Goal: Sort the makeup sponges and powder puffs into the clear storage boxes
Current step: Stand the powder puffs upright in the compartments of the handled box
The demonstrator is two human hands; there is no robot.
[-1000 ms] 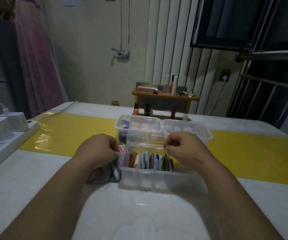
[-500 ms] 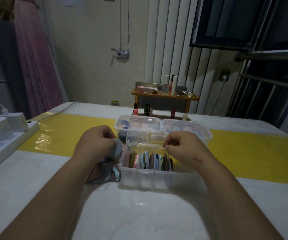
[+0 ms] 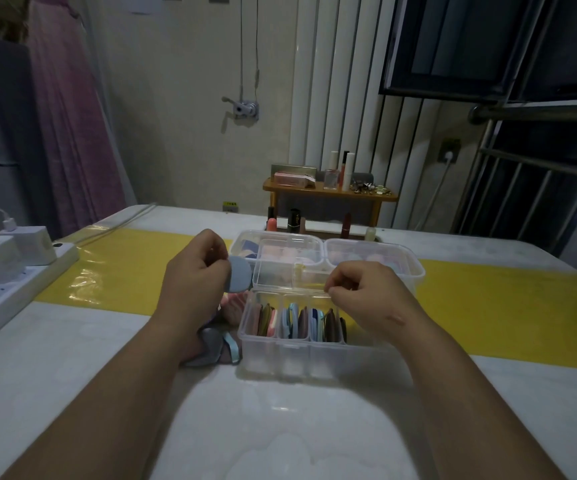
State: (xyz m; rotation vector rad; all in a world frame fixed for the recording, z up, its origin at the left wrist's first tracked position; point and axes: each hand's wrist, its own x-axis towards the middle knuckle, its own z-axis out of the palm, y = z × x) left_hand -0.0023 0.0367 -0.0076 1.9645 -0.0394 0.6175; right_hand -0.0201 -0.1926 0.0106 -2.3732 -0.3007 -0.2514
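Left hand (image 3: 193, 271) had its grip pinched narrow on a round blue puff (image 3: 238, 274), held up just left of the clear box (image 3: 290, 355), above the loose puffs (image 3: 214, 344) on the counter (image 3: 280, 427). Right hand (image 3: 363, 292) had its grip curled on the box's raised lid (image 3: 276, 275). Stored puffs (image 3: 294, 322) stood on edge inside.

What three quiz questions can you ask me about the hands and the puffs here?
1. True or false: the left hand holds a round blue puff.
2. The puffs in the front box: A) stand on edge, B) lie flat, C) hang outside?
3. Which hand pinches the front box's open lid?
Key: 1 true; 2 A; 3 the right hand.
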